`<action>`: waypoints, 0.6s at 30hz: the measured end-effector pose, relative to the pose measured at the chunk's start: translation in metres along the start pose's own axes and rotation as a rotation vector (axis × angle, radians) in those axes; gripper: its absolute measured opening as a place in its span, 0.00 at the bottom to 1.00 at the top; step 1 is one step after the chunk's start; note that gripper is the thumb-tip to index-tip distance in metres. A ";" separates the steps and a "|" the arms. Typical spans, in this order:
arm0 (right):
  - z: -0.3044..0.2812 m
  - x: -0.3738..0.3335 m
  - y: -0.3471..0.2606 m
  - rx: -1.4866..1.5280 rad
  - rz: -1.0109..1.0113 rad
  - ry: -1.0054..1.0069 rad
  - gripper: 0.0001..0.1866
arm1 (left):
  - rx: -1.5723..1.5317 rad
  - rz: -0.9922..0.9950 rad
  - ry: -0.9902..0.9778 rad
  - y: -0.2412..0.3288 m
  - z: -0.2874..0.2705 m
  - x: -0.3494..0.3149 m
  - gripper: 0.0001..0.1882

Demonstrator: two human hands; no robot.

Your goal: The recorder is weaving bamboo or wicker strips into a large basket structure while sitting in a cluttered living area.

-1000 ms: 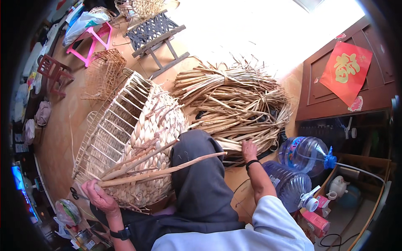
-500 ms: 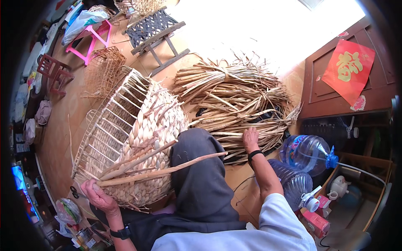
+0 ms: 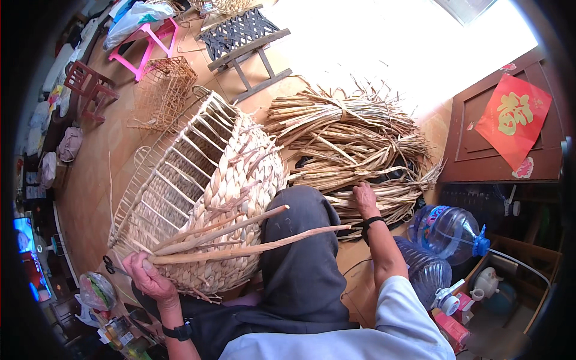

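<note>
My left hand (image 3: 150, 276) is closed round the ends of several dried plant stalks (image 3: 246, 252), which slant right across the woven basket and over my knee. Dark scissors handles (image 3: 109, 264) stick out beside that hand's knuckles. The basket (image 3: 240, 192), braided from pale plant fibre over a wire frame, rests on its side against my leg, its open side facing left. My right hand (image 3: 365, 201) reaches into the near part of a big heap of dried stalks (image 3: 348, 144), tied in bundles. Its fingers are curled down on the stalks, with the fingertips partly hidden.
Clear plastic water bottles (image 3: 450, 234) lie right of my right forearm, near a brown cabinet door (image 3: 462, 144). Beyond the basket stand a bare wire frame (image 3: 162, 90), a folding stool (image 3: 240, 42), a pink stool (image 3: 144, 48) and a small brown chair (image 3: 90, 90).
The whole view has shifted, so everything sits further right and slightly differently in height. My left hand keeps its hold on the stalks. My right hand stays at the heap, fingers now curled further down.
</note>
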State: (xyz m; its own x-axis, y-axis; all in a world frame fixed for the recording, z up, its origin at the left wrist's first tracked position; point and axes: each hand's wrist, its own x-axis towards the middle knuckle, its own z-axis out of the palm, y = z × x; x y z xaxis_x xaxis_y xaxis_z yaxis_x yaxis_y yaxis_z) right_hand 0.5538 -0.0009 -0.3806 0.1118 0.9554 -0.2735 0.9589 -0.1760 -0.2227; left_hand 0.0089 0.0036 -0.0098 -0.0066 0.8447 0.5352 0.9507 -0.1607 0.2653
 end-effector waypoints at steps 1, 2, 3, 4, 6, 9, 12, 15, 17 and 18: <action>-0.004 -0.002 0.001 -0.009 0.011 -0.011 0.05 | 0.010 0.004 -0.003 0.000 0.002 0.000 0.14; -0.011 -0.005 0.002 0.004 -0.054 0.051 0.05 | 0.002 0.028 0.019 -0.001 0.005 0.000 0.13; -0.016 -0.006 -0.003 0.004 -0.077 0.070 0.04 | 0.009 0.089 0.046 -0.003 0.004 0.002 0.13; -0.024 -0.011 -0.010 0.099 -0.123 0.177 0.04 | 0.012 0.077 0.049 -0.003 0.003 0.002 0.12; -0.041 -0.023 -0.031 0.238 -0.121 0.178 0.05 | 0.022 0.096 0.038 0.000 -0.001 0.003 0.10; -0.059 -0.042 -0.068 0.117 -0.288 0.174 0.06 | -0.039 0.064 0.026 0.007 -0.003 0.006 0.07; -0.068 -0.051 -0.089 0.496 -0.237 0.359 0.05 | -0.112 0.063 0.052 0.011 -0.005 0.010 0.06; -0.090 -0.049 -0.083 0.548 0.205 0.202 0.05 | -0.172 0.042 0.053 0.012 -0.017 0.012 0.07; -0.113 -0.048 -0.077 0.511 0.082 0.432 0.06 | -0.229 0.056 0.064 0.013 -0.024 0.013 0.11; -0.132 -0.048 -0.073 0.475 0.025 0.475 0.06 | -0.226 0.047 0.086 0.014 -0.028 0.013 0.11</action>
State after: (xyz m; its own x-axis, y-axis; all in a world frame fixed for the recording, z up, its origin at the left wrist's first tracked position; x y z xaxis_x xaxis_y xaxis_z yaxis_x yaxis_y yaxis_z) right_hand 0.5134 -0.0023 -0.2278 0.3396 0.9310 0.1336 0.7479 -0.1812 -0.6386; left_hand 0.0140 -0.0018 0.0234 0.0002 0.7889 0.6145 0.8572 -0.3166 0.4062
